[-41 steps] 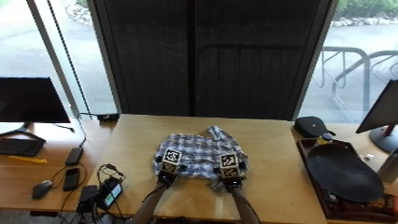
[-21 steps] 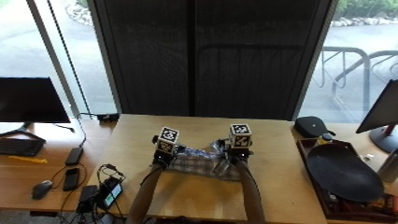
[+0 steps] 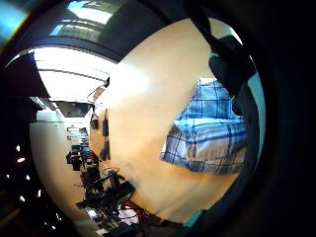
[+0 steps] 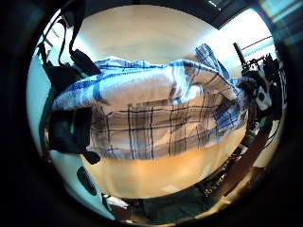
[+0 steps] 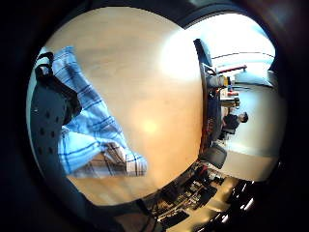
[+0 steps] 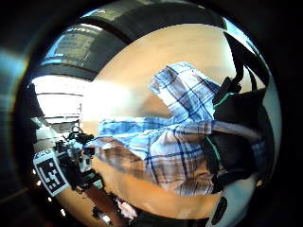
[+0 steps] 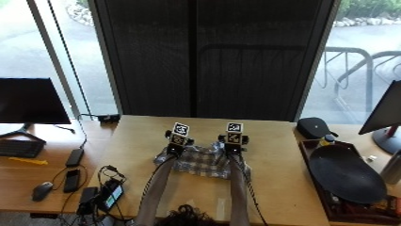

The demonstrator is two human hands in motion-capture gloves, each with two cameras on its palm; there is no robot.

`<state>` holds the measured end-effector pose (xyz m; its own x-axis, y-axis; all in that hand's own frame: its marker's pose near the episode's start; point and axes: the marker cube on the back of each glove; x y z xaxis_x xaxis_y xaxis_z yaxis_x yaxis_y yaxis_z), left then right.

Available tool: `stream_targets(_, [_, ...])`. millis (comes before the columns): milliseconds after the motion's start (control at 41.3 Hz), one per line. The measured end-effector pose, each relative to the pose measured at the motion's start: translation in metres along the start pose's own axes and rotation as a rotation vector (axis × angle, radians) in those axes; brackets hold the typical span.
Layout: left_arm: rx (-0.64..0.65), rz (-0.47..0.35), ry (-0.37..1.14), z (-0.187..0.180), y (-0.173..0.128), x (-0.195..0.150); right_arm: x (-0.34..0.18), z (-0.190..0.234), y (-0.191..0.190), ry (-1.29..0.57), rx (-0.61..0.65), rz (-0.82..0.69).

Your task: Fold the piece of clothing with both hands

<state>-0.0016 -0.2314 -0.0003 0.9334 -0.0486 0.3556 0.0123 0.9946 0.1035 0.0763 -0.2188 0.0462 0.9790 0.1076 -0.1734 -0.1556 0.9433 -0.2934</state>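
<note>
While one blue-and-white plaid shirt (image 7: 204,161) lies bunched near the middle of the light wooden desk (image 7: 282,155), two gloved hands reach over its far edge, the left hand (image 7: 177,142) on the shirt's left and the right hand (image 7: 232,141) on its right, each grip curled round a fold of the plaid cloth. On the lower desk at the left stand one dark monitor (image 7: 31,101), one keyboard (image 7: 19,148) and one mouse (image 7: 42,190); at the right sits one dark oval tray (image 7: 346,174), and tall windows with a dark blind (image 7: 206,56) rise behind.
</note>
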Motion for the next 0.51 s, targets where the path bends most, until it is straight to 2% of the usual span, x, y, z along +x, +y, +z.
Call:
stream_targets(48, [-0.051,-0.001,0.009,0.012,0.003,0.003,0.005,0.007,-0.008,0.047,0.058,0.041])
stream_targets(145, [-0.143,0.024,0.047,0.029,0.009,0.011,0.011,0.018,-0.014,0.042,0.082,0.061])
stream_targets(267, [-0.148,0.026,0.077,0.034,0.008,0.013,0.020,0.019,-0.020,0.032,0.140,0.111])
stream_targets(412, [-0.079,-0.027,0.088,0.027,0.005,0.004,0.021,0.005,-0.007,-0.006,0.198,0.076])
stream_targets(509, [0.104,-0.048,0.083,0.016,-0.006,-0.005,0.035,-0.019,0.000,-0.079,0.419,0.107])
